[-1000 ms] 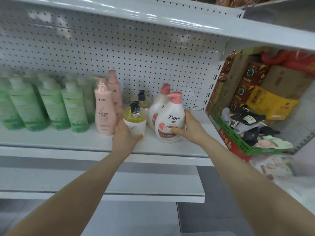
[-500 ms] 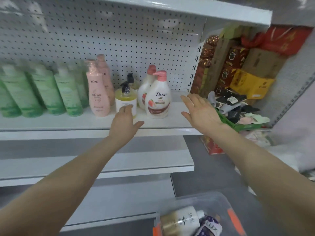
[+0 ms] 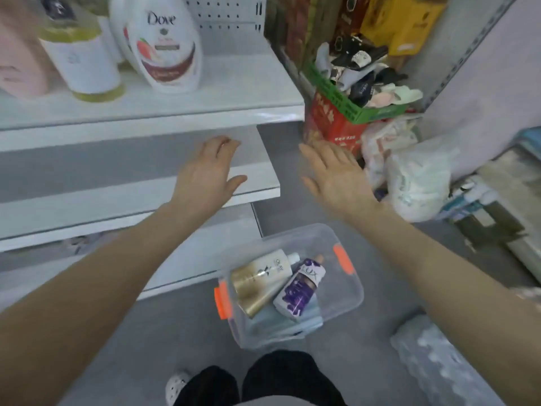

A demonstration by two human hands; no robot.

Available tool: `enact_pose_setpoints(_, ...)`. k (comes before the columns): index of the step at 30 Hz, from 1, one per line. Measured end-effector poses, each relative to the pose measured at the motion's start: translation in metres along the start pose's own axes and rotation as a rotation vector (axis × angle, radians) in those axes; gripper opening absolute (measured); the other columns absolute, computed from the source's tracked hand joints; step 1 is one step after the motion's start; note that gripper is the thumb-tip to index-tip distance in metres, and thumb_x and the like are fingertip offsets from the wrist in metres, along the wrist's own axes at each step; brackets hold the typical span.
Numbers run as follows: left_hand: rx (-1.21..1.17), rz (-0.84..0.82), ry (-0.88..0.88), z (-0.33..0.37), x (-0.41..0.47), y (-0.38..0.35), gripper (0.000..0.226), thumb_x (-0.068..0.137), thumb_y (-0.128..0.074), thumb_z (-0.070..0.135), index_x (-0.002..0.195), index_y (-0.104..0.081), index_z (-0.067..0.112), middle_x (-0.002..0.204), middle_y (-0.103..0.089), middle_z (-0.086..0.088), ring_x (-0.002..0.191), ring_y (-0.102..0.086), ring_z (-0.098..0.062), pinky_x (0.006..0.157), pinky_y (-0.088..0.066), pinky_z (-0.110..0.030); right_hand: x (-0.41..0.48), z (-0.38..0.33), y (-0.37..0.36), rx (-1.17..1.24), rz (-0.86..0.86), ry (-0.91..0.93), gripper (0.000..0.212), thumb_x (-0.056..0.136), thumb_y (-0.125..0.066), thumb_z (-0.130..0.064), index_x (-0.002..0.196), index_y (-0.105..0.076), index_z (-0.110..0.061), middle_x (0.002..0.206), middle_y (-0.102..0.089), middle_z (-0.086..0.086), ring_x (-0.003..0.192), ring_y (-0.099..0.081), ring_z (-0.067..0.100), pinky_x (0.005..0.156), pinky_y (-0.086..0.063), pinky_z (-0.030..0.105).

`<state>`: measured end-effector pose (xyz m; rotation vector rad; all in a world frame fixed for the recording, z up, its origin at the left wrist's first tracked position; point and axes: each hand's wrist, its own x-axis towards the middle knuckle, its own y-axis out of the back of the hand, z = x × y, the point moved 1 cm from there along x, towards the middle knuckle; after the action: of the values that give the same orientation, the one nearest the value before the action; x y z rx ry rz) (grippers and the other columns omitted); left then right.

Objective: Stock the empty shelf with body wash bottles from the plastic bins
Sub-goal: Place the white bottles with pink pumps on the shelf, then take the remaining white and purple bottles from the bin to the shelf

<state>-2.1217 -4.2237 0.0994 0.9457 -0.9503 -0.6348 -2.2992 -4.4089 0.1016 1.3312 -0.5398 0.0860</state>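
bin (image 3: 348, 300): clear plastic | Dove bottle (image 3: 168, 45): glossy | shelf (image 3: 181, 101): smooth white

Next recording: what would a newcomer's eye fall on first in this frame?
Two open, empty hands fill mid-frame: the left hand and the right hand. Below them a clear bin holds a gold Olay bottle and a purple Lux bottle, both lying down. Top left, a white Dove bottle stands on the shelf.
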Motion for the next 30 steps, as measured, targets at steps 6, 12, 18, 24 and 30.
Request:
enact_pose_setpoints(6, -0.103, -0.204, 0.059, 0.027, -0.054, -0.119, 0.059, 0.077, -0.077, 0.026, 0.128, -0.054, 0.006, 0.126, -0.054, -0.015, 0.113, -0.053, -0.038, 0.092, -0.048, -0.046, -0.112, 0.02, -0.103, 0.162, -0.298, -0.174, 0.056, 0.096, -0.036, -0.041, 0.138, -0.048, -0.007, 0.127, -0.057, 0.021, 0.11, -0.057, 0.04, 0.089, -0.05, 0.047)
enact_pose_setpoints(12, -0.1, -0.51, 0.211, 0.028, -0.114, -0.223, 0.059, 0.076, -0.079, 0.023, 0.127, -0.057, 0.004, 0.127, -0.056, -0.016, 0.113, -0.054, -0.039, 0.095, -0.047, -0.046, -0.195, 0.01, -0.192, 0.33, -0.557, -0.331, 0.055, 0.097, -0.039, -0.042, 0.14, -0.045, -0.007, 0.126, -0.056, 0.017, 0.106, -0.059, 0.039, 0.089, -0.051, 0.045)
enact_pose_setpoints(18, -0.055, -0.755, 0.29, 0.011, -0.144, -0.309, 0.071, 0.081, -0.074, 0.026, 0.139, -0.042, 0.0, 0.143, -0.042, -0.018, 0.131, -0.039, -0.037, 0.105, -0.037, -0.045, -0.245, -0.009, -0.254, 0.447, -0.679, -0.334, 0.048, 0.092, -0.061, -0.023, 0.138, -0.05, -0.011, 0.125, -0.059, 0.01, 0.107, -0.056, 0.034, 0.087, -0.052, 0.046)
enact_pose_setpoints(24, -0.007, -0.869, 0.332, -0.001, -0.154, -0.358, 0.086, 0.087, -0.065, 0.038, 0.15, -0.018, 0.003, 0.15, -0.031, -0.014, 0.14, -0.027, -0.03, 0.11, -0.028, -0.043, -0.259, -0.011, -0.285, 0.428, -0.739, -0.289, 0.045, 0.091, -0.056, -0.027, 0.134, -0.054, -0.014, 0.138, -0.053, 0.012, 0.124, -0.05, 0.04, 0.095, -0.05, 0.05)
enact_pose_setpoints(30, 0.064, -0.889, 0.429, 0.006, -0.142, -0.368, 0.078, 0.074, -0.077, 0.04, 0.131, -0.035, 0.009, 0.127, -0.035, -0.014, 0.113, -0.04, -0.032, 0.082, -0.042, -0.042, -0.266, -0.011, -0.293, 0.468, -0.811, -0.294, 0.048, 0.097, -0.04, -0.035, 0.141, -0.049, -0.018, 0.146, -0.047, 0.007, 0.133, -0.042, 0.04, 0.103, -0.046, 0.052)
